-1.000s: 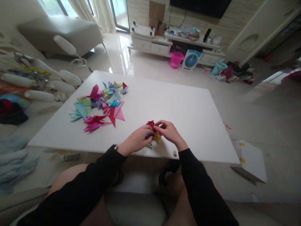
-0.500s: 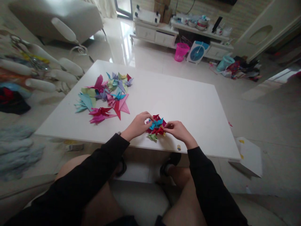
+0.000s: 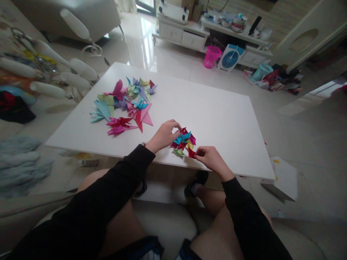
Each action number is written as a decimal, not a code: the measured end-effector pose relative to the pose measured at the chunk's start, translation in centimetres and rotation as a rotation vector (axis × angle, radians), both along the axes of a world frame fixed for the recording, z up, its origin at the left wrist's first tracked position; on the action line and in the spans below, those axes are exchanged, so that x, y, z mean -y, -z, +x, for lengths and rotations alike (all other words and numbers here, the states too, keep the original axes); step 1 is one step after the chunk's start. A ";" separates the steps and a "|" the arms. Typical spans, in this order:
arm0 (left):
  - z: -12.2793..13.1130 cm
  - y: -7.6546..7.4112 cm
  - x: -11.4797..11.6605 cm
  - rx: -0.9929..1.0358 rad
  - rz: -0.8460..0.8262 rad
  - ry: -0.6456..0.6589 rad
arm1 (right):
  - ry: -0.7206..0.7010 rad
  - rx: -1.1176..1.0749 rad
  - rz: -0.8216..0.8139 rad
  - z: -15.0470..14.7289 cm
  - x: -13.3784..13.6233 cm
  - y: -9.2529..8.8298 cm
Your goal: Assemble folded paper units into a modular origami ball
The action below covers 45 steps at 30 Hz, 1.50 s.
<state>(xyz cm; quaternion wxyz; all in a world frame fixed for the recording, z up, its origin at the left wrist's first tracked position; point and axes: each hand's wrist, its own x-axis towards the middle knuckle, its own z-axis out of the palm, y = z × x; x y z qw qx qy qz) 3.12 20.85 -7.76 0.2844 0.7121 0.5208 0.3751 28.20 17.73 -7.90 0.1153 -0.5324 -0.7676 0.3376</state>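
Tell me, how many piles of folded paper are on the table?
2. A big pile lies at the table's far left. A small cluster sits near the front edge, between the left hand and right hand.

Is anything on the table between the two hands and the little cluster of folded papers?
Nothing visible. The left hand touches the cluster of folded papers at its upper left, and the right hand pinches a red piece at its lower edge.
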 end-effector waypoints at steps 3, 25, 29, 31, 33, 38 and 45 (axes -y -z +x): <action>0.1 0.3 -0.2 -0.007 -0.006 -0.004 | -0.033 0.035 0.012 -0.5 0.0 0.9; 0.2 1.3 -1.0 -0.043 0.004 0.002 | -0.132 0.174 0.012 -0.7 -0.4 2.2; 0.3 1.2 -1.0 -0.051 -0.006 0.004 | -0.162 0.245 0.037 -1.6 -0.2 2.9; 0.3 1.2 -1.0 -0.053 -0.009 0.003 | -0.158 0.265 0.075 -2.1 -0.2 3.1; 0.3 1.3 -1.0 -0.056 -0.007 0.005 | -0.147 0.271 0.098 -2.5 -0.3 3.2; 0.3 1.4 -1.1 -0.060 0.004 -0.003 | -0.147 0.209 0.099 -2.5 -0.6 3.2; 0.2 1.0 -1.0 -0.063 0.003 -0.003 | -0.072 0.211 0.120 -1.8 -1.2 2.5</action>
